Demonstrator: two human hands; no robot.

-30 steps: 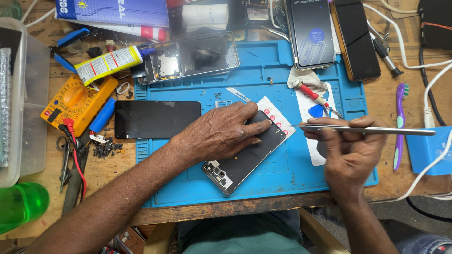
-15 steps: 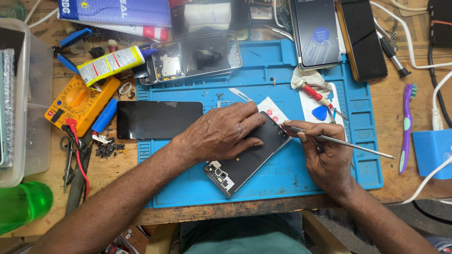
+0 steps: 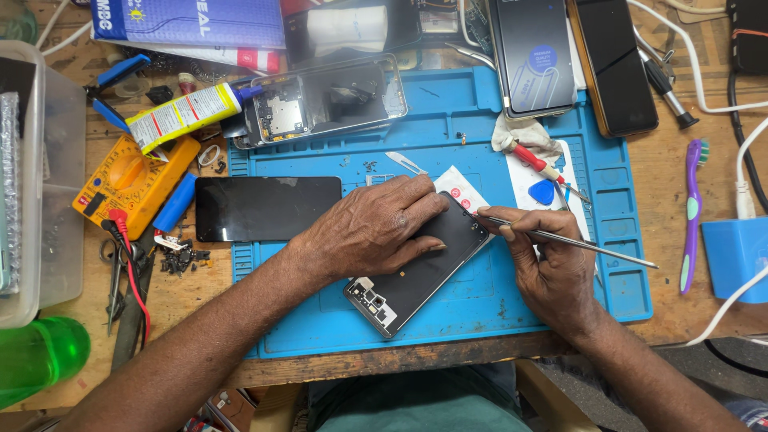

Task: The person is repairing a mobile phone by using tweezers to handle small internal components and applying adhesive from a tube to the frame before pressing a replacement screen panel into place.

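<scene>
**Your two hands at the opened phone on the blue mat**

Your left hand (image 3: 376, 228) lies flat on the opened phone (image 3: 416, 268), palm down. The fingers are together and stretched over the upper part of the dark back, and they press it on the blue work mat (image 3: 448, 120). This hand grips nothing; it only rests on the phone. The phone lies tilted under your palm, and its lower end with the small circuit parts comes out below your wrist, toward you.

Your right hand (image 3: 548, 268) is just beside the phone, on its right. The fingers are closed around a thin metal tool (image 3: 572, 242), held like a pen. The tip of the tool touches the upper right corner of the phone, near the fingertips of your left hand. The long handle goes out to the right, past your knuckles.

Left of your left hand a dark screen panel (image 3: 268, 208) lies flat on the mat, apart from the phone. Above your left hand there is an open phone frame (image 3: 324, 100), and just above your fingertips a small blade (image 3: 404, 162). Above your right hand lie a red screwdriver (image 3: 540, 164) and a blue pick (image 3: 542, 192) on white paper. Far to the left of your left arm a yellow multimeter (image 3: 132, 184) stands on the wooden table (image 3: 672, 172).
</scene>
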